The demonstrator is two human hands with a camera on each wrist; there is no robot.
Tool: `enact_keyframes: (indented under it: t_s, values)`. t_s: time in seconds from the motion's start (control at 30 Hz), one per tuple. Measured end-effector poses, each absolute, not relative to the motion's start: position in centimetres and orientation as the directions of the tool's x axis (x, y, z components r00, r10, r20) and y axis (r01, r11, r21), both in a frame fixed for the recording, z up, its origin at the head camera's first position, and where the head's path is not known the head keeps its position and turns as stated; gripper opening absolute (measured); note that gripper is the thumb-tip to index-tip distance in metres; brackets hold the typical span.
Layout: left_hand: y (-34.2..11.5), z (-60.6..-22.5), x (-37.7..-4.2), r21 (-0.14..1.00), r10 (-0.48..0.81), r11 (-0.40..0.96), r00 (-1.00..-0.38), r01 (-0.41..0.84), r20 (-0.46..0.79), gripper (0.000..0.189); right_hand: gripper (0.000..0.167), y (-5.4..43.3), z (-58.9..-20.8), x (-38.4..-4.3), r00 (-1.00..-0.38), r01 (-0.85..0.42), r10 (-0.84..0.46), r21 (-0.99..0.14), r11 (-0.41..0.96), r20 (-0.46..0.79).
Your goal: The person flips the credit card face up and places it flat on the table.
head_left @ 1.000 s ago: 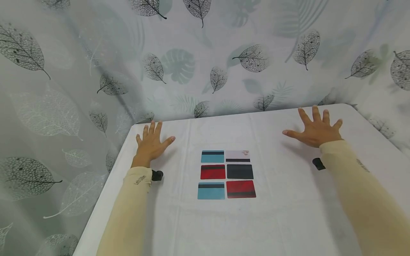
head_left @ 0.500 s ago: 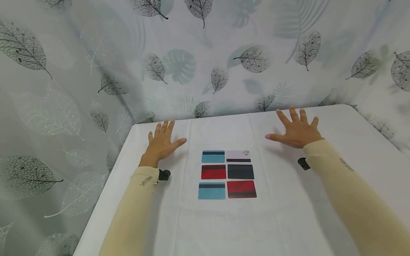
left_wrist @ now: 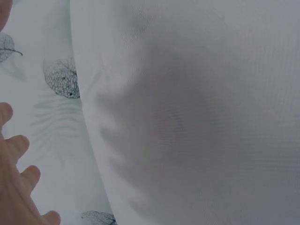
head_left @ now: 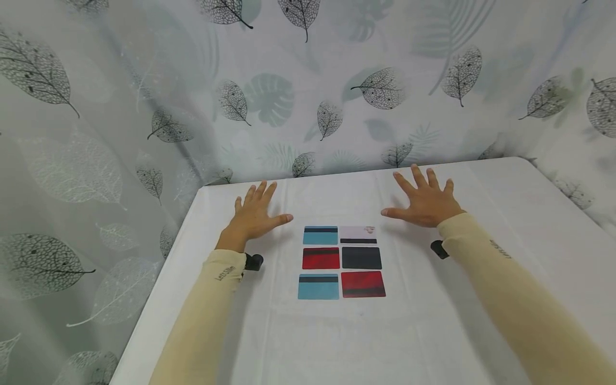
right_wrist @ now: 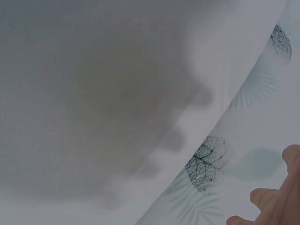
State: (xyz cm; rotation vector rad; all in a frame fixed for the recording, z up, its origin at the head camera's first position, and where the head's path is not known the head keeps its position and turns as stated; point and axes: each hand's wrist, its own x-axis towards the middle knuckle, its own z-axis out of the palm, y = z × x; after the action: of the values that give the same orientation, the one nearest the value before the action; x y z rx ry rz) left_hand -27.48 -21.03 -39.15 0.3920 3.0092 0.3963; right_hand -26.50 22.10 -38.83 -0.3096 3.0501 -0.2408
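Above the far part of the surface [head_left: 337, 342] | left hand [head_left: 251, 218] and right hand [head_left: 428, 204] fingers spread, holding nothing | six cards [head_left: 321, 258] between them, nearer the person, lying flat, spaced, I'd say, so each face shows | leaf-print cloth [head_left: 298, 64] behind

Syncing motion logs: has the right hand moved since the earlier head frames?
Yes. The right hand has shifted left in the head view, closer to the white card.

Pale yellow sleeves [head_left: 194, 321] with dark lettering [head_left: 224, 272], black wrist cameras [head_left: 254, 262]
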Motion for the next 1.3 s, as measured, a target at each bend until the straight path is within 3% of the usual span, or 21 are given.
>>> enact_keyframes:
  t_s: [1.3]
  values:
    - [-17.9,-39.5,-26.8,0.182,0.337,0.933,-0.932,0.311,-0.134,0.11,0.106,13.6,-40.6,-26.3,-0.923,-0.371,-0.38,-0.127,0.92,-0.055]
